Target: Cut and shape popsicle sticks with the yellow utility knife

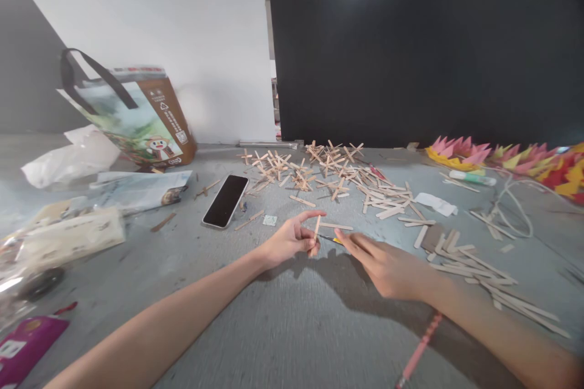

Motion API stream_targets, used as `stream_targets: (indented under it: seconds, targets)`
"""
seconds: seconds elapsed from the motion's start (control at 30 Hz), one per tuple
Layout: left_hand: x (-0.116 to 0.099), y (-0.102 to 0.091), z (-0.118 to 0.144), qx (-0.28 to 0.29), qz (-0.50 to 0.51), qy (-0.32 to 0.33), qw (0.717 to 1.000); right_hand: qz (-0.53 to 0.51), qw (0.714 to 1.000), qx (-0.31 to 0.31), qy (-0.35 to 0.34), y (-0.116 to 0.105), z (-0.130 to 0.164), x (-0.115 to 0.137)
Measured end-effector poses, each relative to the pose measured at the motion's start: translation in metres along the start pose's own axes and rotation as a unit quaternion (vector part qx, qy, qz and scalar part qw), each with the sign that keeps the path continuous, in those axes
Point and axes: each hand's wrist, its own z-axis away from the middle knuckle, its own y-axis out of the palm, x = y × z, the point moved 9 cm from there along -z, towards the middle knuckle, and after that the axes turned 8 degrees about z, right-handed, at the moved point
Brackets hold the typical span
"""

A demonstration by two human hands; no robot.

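Near the middle of the table, my left hand (pixel 292 239) pinches a small wooden craft stick (pixel 318 226) that stands nearly upright between its fingers. My right hand (pixel 385 264) is closed around a slim cutting knife with a yellow handle (pixel 337 240), most of which its fingers hide. The dark blade points left and meets or almost meets the stick; contact cannot be made out for certain. Just behind the knife lies a loose craft stick (pixel 337 227). Farther back is a heap of sticks joined into crosses (pixel 328 161).
A phone (pixel 225 201) lies left of my hands, with a shopping bag (pixel 150 115) behind it. Loose sticks (pixel 479 267) spread at right, near a glue stick (pixel 472 178), white cable (pixel 529 213) and paper flowers (pixel 458 152). A pink pencil-like rod (pixel 420 349) lies under my right forearm.
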Motion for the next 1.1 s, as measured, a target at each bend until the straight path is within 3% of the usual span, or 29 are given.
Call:
stream_targets:
  seconds: [0.2, 0.43, 0.63, 0.83, 1.1]
  targets:
    - [0.003, -0.006, -0.002, 0.0, 0.023, 0.007, 1.0, -0.11, 0.992, -0.015, 0.068, -0.002, 0.005, -0.015]
    - [0.008, -0.014, -0.004, -0.004, 0.048, 0.021, 0.999, -0.171, 0.983, 0.002, 0.064, 0.003, 0.003, -0.024]
    - [0.007, -0.013, -0.004, -0.004, 0.062, 0.023, 0.998, -0.189, 0.979, -0.049, 0.061, 0.004, 0.003, -0.027]
    - [0.006, -0.013, -0.003, -0.006, 0.092, 0.021, 0.996, -0.19, 0.977, -0.061, 0.07, 0.003, 0.004, -0.027]
    - [0.007, -0.013, -0.003, -0.001, 0.13, -0.005, 0.992, -0.208, 0.973, -0.006, 0.1, 0.011, 0.003, -0.025]
